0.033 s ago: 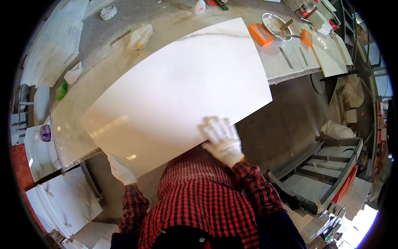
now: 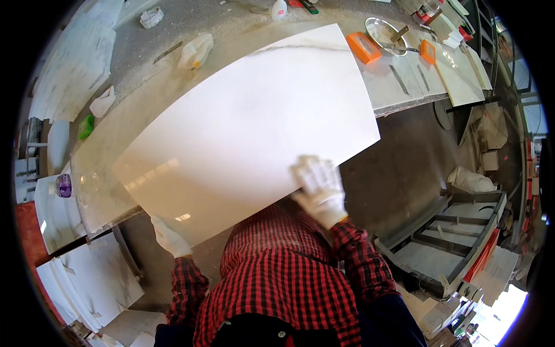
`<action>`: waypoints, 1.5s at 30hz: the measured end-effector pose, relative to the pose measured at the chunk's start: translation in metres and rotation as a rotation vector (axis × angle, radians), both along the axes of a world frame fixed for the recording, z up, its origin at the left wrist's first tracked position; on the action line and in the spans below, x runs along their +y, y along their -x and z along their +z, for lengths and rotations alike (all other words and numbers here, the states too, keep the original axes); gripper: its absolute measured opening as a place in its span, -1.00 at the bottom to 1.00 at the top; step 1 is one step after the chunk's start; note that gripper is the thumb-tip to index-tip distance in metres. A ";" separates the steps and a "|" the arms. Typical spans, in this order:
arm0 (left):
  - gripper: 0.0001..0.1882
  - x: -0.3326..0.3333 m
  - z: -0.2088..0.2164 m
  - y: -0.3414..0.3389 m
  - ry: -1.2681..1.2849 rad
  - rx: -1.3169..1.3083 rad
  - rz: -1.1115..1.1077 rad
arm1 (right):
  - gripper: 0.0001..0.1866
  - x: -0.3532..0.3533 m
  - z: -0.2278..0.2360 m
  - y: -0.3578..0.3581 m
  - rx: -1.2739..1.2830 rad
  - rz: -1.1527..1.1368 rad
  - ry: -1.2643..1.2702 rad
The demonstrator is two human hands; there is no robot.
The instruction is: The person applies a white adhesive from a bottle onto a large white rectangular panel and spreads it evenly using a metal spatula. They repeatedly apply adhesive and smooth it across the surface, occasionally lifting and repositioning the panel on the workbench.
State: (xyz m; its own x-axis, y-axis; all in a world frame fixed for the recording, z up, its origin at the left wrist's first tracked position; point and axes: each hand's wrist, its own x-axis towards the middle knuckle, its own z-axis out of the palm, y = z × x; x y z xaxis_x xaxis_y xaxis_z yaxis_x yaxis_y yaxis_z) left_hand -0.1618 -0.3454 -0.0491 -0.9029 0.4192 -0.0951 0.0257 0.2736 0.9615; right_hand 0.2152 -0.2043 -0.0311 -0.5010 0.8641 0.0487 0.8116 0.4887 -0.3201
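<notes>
A large glossy white slab with faint grey veining lies across the workbench, its near edge jutting out over the bench front towards me. My left hand, in a white glove, holds the slab by its near left corner; some of its fingers are hidden beneath. On the near edge, right of the middle, rests my gloved right hand. Its fingers are stretched out flat over the top face and slightly blurred, and it grips nothing.
The workbench carries a metal bowl with a scraper, orange boxes, a white bag and a purple-labelled container. A metal frame stands at right. Stacked white slabs are at lower left.
My right hand has slid a little to the right and slightly farther up along the slab's near edge. The left hand and the slab look almost unmoved.
</notes>
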 end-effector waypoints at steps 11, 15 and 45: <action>-0.34 -0.004 -0.012 0.011 0.028 -0.044 -0.037 | -0.34 -0.026 -0.118 -0.174 0.154 -0.823 0.370; -0.36 -0.003 -0.017 0.009 -0.035 0.000 -0.006 | -0.47 -0.063 -0.151 -0.170 0.277 -0.735 0.668; -0.42 0.001 -0.007 0.002 0.027 0.000 0.070 | -0.18 0.102 -0.044 -0.121 1.646 -0.961 0.657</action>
